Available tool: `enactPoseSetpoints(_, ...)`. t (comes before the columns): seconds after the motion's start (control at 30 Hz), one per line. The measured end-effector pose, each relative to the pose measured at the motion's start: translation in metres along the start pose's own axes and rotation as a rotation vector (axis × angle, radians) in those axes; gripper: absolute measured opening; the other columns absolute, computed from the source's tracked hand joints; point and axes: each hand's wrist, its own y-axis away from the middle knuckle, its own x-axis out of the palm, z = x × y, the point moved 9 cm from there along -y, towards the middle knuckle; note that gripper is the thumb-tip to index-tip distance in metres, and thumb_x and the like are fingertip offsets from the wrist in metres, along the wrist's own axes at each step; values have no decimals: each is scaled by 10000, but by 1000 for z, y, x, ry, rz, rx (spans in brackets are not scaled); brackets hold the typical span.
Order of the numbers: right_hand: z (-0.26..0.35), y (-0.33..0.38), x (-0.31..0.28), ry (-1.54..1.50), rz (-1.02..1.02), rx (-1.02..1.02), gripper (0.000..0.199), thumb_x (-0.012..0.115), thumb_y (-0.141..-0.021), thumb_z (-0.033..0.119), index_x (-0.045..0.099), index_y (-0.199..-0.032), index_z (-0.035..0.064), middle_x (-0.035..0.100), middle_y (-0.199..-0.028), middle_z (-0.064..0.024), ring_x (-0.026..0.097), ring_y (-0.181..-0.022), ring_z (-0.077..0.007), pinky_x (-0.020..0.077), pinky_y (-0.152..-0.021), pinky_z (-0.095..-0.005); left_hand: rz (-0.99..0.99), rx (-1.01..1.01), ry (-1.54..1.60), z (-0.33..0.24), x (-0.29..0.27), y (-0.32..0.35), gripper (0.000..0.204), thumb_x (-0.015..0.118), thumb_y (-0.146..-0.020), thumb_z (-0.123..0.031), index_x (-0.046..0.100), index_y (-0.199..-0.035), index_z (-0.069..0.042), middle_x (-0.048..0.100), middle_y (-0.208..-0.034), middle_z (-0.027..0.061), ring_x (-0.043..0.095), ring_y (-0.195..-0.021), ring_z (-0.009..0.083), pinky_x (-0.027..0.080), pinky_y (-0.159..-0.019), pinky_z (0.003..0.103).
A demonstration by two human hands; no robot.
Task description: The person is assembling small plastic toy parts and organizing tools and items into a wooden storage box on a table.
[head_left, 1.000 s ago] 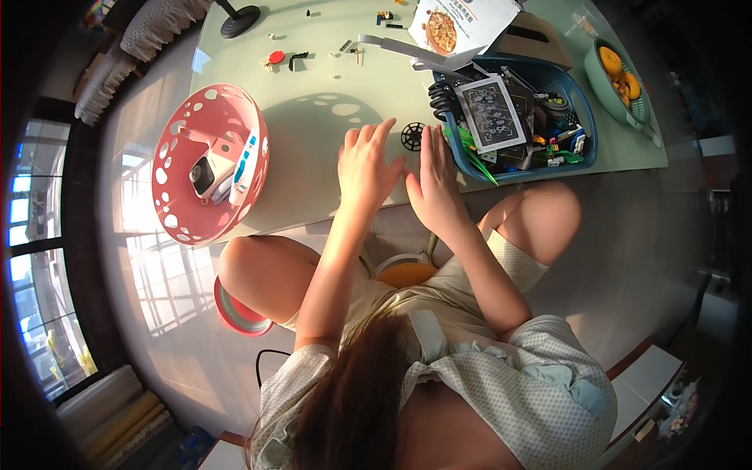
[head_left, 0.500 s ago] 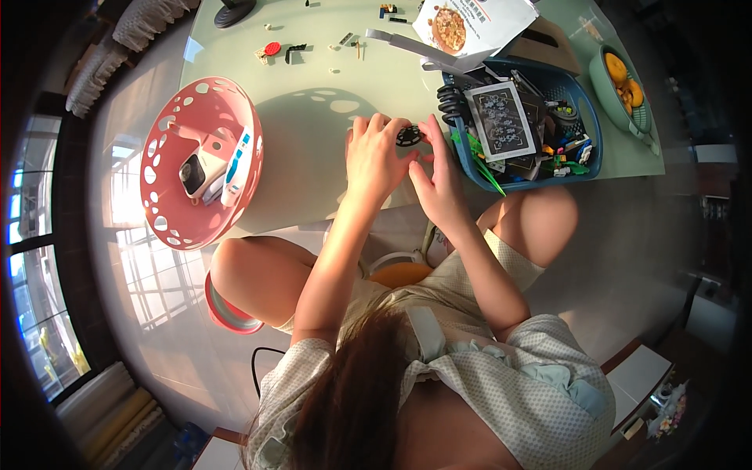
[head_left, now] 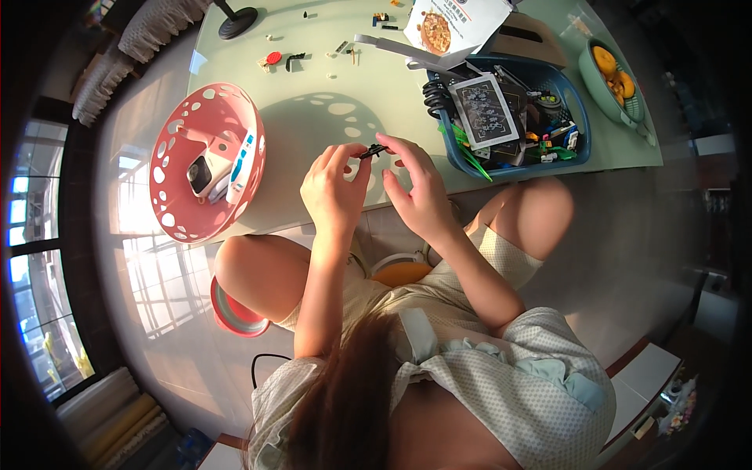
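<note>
Left hand (head_left: pixel 333 188) is pinched on a black piece (head_left: pixel 374 151) above the near table (head_left: pixel 235 72) edge; it is touched by the right hand (head_left: pixel 417 182), thumb spread apart; small pieces (head_left: pixel 273 58) are strewn loose, far left; whether anything is joined cannot be told.

Ref = table (head_left: pixel 227 66), pale green top; dark-framed window (head_left: pixel 39 188) well to its left, bright grid-shaped light patches (head_left: pixel 160 286) on the grey floor (head_left: pixel 619 235) between the two. Orange seat (head_left: pixel 401 273) just off the table's near edge, ruffled cloth (head_left: pixel 160 31) left of its far end. White-topped cabinet (head_left: pixel 646 384) sits well apart, near-right of table; area right of table is dim.
</note>
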Motion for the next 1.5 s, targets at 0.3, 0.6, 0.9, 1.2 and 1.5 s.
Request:
enactPoseSetpoints(0.3, 60, 0, -36, 126, -71, -233, 432, 587, -820, 7, 570, -1248, 64, 558, -1229, -123, 555, -1108, -305, 476, -908, -390, -83, 72, 127, -47, -28, -12, 194, 736, -698, -29, 675, -854, -128, 639, -841, -22, 548, -588, 112, 464, -547, 259)
enactPoseSetpoints(0.6, 63, 3, -132, 204, -300, -283, 398, 580, -824, -10, 589, -1218, 39, 609, -1177, -142, 589, -1075, -308, 466, -923, -387, 13, 326, 166, -134, 13, -35, 162, 752, -710, -65, 700, -853, -121, 666, -771, -21, 575, -616, 129, 470, -542, 269)
enactPoseSetpoints(0.9, 33, -3, -185, 315, -343, -170, 412, 617, -825, 7, 573, -1234, 29, 598, -1205, -161, 580, -1115, -319, 471, -936, -396, 41, 545, 158, -196, 62, -56, 107, 727, -733, -51, 702, -826, -99, 683, -795, 19, 618, -716, 205, 503, -619, 308)
enactPoseSetpoints(1.2, 23, -17, -198, 483, -346, -199, 435, 634, -818, 36, 570, -1247, 56, 595, -1201, -123, 518, -1168, -359, 434, -986, -432, 86, 538, 144, -200, 83, -69, 180, 697, -747, -39, 698, -918, -93, 690, -891, 40, 629, -812, 243, 516, -699, 341)
enactPoseSetpoints(1.5, 40, -9, -182, 511, -330, -239, 354, 633, -806, 34, 633, -1157, 78, 610, -1150, -102, 522, -1151, -335, 439, -973, -426, 77, 521, 98, -182, 61, -60, 179, 685, -739, -47, 696, -904, -116, 656, -844, 16, 611, -790, 224, 504, -688, 333)
